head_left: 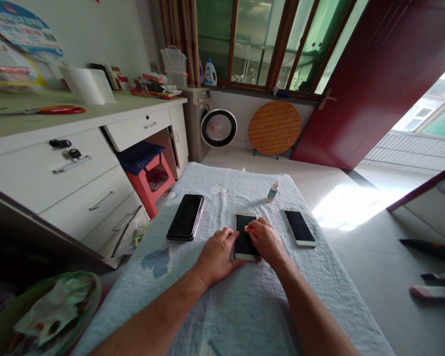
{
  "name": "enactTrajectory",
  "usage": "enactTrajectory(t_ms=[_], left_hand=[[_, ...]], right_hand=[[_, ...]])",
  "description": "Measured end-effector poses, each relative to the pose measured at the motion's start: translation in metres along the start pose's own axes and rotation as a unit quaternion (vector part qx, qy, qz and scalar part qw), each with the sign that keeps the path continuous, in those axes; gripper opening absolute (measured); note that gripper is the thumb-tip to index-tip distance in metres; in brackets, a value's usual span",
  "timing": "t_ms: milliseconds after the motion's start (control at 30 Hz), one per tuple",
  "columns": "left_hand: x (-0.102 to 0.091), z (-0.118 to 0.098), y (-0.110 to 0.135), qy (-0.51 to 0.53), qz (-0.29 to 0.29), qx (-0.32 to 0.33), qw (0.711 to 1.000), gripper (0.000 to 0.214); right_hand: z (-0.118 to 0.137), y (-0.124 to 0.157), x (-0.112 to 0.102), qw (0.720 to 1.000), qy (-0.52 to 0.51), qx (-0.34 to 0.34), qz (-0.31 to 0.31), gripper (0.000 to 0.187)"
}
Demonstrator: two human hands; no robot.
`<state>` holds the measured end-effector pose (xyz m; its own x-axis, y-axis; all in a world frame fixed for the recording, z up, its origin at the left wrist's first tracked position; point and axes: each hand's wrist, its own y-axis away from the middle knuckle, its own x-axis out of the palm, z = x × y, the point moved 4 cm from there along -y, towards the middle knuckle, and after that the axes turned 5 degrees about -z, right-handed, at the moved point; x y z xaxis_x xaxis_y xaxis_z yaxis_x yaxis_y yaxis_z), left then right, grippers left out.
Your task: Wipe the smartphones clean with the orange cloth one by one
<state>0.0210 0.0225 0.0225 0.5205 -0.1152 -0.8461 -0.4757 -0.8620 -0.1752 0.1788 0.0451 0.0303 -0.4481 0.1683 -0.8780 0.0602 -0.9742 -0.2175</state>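
A white-framed smartphone [245, 242] lies screen up on the quilted cloth, between my two hands. My left hand [218, 252] holds its left side, fingers along the edge and thumb near the lower corner. Over the screen, my right hand [266, 238] is closed in a pinch. A small orange thing [246, 229] shows at its fingertips, too small to name. To the left rests a larger black phone [186, 217], and to the right another white-framed phone [299, 228]. Behind them stands a small spray bottle [273, 190] with a white top.
The pale blue cloth [222, 190] covers the table. White drawers [89, 185] and a pink stool [152, 183] stand left, with a waste basket [96, 296] at lower left. Farther back are a washing machine [196, 121] with its door open and a round wooden tabletop [275, 127].
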Motion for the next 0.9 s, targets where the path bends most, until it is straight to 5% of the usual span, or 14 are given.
enactTrajectory(t_ms=[133,333,667,900], left_hand=[[0.003,0.002,0.000,0.000,-0.005,-0.003,1.000,0.064],[0.002,0.002,0.000,0.013,-0.003,-0.014,1.000,0.079],[0.003,0.004,0.000,0.008,-0.007,0.007,1.000,0.065],[0.002,0.003,0.000,0.016,0.000,-0.010,1.000,0.067]], right_hand=[[-0.001,-0.002,-0.001,0.999,0.022,0.018,-0.019,0.014],[0.008,0.002,-0.002,0.998,0.010,-0.024,0.051,0.020],[0.027,0.020,-0.004,0.971,-0.098,-0.137,0.168,0.019],[0.005,0.007,-0.007,0.996,-0.049,-0.044,0.066,0.017]])
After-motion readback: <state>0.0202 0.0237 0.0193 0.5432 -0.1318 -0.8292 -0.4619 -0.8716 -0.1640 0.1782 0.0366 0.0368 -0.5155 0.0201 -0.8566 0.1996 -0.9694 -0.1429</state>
